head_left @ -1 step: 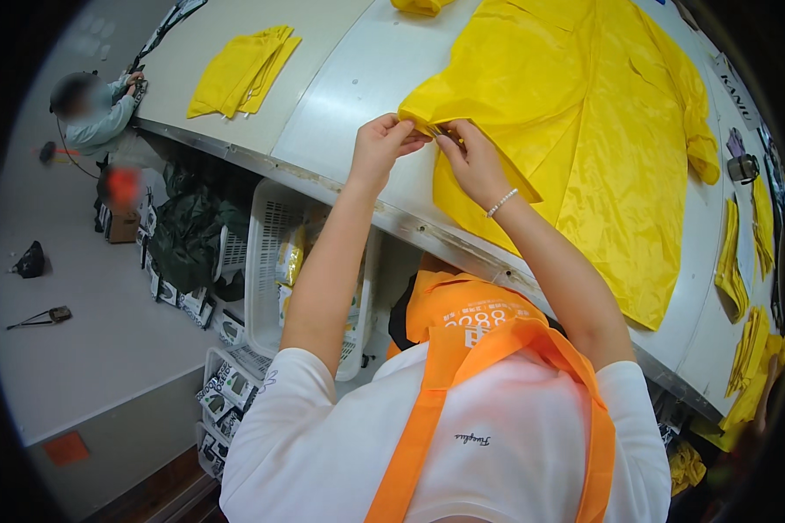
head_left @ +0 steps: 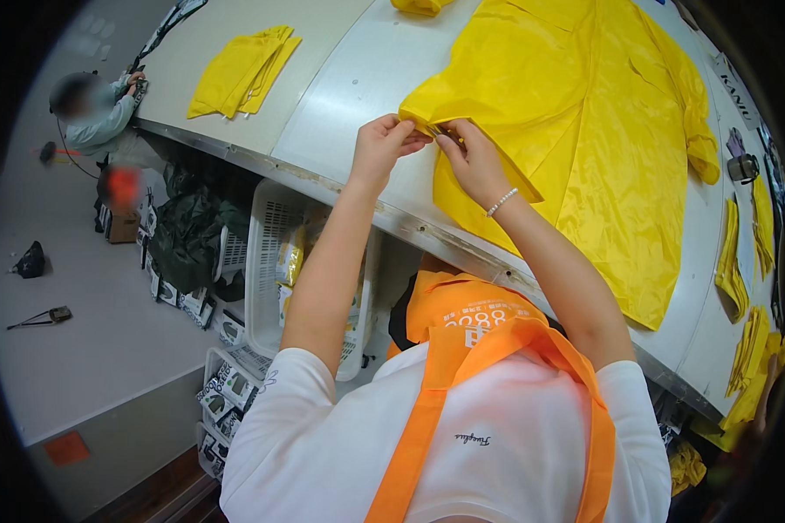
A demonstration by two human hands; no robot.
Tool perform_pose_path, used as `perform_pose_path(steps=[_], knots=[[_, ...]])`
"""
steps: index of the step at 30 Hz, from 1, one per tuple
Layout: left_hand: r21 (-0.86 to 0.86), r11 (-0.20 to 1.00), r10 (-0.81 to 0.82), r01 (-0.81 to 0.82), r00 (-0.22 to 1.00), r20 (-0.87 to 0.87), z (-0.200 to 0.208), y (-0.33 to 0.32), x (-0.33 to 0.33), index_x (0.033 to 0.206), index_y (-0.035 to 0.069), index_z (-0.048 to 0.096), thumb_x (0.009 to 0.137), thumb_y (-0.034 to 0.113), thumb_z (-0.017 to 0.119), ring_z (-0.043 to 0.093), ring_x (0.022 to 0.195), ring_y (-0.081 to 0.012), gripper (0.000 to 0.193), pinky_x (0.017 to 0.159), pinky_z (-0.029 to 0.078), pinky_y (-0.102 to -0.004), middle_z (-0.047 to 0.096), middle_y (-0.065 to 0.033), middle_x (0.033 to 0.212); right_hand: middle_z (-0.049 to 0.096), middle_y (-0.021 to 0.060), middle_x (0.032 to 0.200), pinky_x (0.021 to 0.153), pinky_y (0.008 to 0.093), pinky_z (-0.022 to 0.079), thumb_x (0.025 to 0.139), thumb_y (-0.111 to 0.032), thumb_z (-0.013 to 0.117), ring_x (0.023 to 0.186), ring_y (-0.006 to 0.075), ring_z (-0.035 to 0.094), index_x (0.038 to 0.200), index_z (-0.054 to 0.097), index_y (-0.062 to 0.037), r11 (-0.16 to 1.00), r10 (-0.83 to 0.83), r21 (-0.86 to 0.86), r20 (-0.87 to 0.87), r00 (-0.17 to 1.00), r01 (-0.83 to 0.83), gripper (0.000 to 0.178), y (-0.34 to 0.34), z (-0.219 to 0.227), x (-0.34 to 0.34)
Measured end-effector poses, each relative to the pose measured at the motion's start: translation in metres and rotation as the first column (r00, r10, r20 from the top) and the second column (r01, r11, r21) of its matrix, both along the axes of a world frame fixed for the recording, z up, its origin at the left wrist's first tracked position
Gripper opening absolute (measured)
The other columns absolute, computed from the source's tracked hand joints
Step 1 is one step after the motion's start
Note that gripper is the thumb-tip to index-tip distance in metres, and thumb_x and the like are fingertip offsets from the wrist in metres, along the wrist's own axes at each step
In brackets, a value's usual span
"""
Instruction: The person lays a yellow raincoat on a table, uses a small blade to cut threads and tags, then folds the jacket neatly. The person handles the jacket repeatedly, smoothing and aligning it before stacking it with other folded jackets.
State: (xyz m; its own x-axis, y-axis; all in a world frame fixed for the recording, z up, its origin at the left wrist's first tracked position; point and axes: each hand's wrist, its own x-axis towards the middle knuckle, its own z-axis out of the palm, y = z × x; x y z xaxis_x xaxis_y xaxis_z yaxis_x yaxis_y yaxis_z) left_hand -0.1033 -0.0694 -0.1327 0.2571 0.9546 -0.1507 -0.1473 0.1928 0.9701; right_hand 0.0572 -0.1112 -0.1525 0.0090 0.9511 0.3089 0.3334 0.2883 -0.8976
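Observation:
A yellow raincoat [head_left: 615,174] lies spread over the metal-topped table, one sleeve end towards me. My left hand [head_left: 382,148] pinches the edge of that sleeve's cuff [head_left: 419,109] between thumb and fingers. Close against it, my right hand [head_left: 475,161] is closed round a small dark metal tool [head_left: 446,133] that looks like thread snips. Its tip meets the cuff edge, and my fingers hide most of it. The sleeve's lower edge hangs in a fold beside my right wrist.
Folded yellow pieces [head_left: 240,74] lie at the table's [head_left: 340,113] left; more yellow bundles [head_left: 731,261] line the right. Below the near edge stands a white basket [head_left: 257,261] of packages. A co-worker [head_left: 96,118] is at the far left. A dark cup-like object [head_left: 743,168] sits at right.

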Motion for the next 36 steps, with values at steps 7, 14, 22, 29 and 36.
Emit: perform_pose_path(steps=[7, 14, 22, 29, 36], knots=[[-0.051, 0.999, 0.011, -0.009, 0.999, 0.039, 0.005, -0.001, 0.006, 0.101, -0.005, 0.058, 0.092, 0.016, 0.044, 0.066, 0.078, -0.0198, 0.027, 0.073, 0.054, -0.0295, 0.066, -0.0136, 0.087, 0.059, 0.0143, 0.088, 0.065, 0.0303, 0.048, 0.083, -0.016, 0.062, 0.076, 0.0253, 0.059, 0.1, 0.058, 0.0003, 0.999, -0.028, 0.024, -0.015, 1.0, 0.028, 0.024, 0.001, 0.003, 0.0], [0.009, 0.995, -0.098, 0.098, 0.995, -0.01, -0.005, -0.001, 0.005, 0.103, -0.004, 0.058, 0.094, 0.02, 0.043, 0.066, 0.081, -0.0213, 0.029, 0.075, 0.054, -0.031, 0.066, -0.0144, 0.091, 0.059, 0.0118, 0.086, 0.065, 0.0295, 0.046, 0.073, -0.01, 0.068, 0.072, 0.023, 0.057, 0.092, 0.062, -0.0006, 0.999, 0.036, -0.035, 0.055, 0.998, -0.034, 0.022, 0.02, 0.016, 0.008], [0.122, 0.989, -0.075, 0.08, 0.996, -0.045, -0.004, -0.007, 0.011, 0.101, -0.005, 0.058, 0.09, 0.01, 0.053, 0.066, 0.081, -0.0179, 0.02, 0.076, 0.054, -0.0281, 0.065, -0.0123, 0.092, 0.06, 0.0128, 0.072, 0.062, 0.0282, 0.045, 0.077, -0.008, 0.063, 0.064, 0.0196, 0.056, 0.085, 0.061, 0.0022, 0.999, -0.021, -0.051, -0.037, 0.999, 0.019, 0.013, 0.027, 0.011, 0.006], [0.068, 0.996, -0.046, 0.051, 0.996, -0.073, 0.002, -0.005, 0.013, 0.1, -0.005, 0.058, 0.09, 0.01, 0.053, 0.066, 0.08, -0.0176, 0.019, 0.075, 0.054, -0.0273, 0.065, -0.0122, 0.09, 0.052, -0.0021, 0.073, 0.059, 0.02, 0.036, 0.088, -0.015, 0.056, 0.065, 0.006, 0.042, 0.09, 0.058, 0.0, 0.98, 0.093, -0.157, -0.192, 0.977, -0.124, 0.015, 0.032, 0.007, 0.015], [0.081, 0.997, -0.008, 0.008, 1.0, 0.0, 0.012, -0.009, 0.021, 0.099, -0.006, 0.058, 0.089, 0.006, 0.051, 0.065, 0.08, -0.017, 0.017, 0.075, 0.053, -0.0263, 0.065, -0.0111, 0.088, 0.056, 0.0011, 0.075, 0.059, 0.0208, 0.04, 0.079, -0.022, 0.068, 0.066, 0.0065, 0.046, 0.092, 0.059, 0.0023, 0.982, 0.126, -0.112, -0.213, 0.969, -0.152, 0.029, 0.025, 0.025, 0.018]])
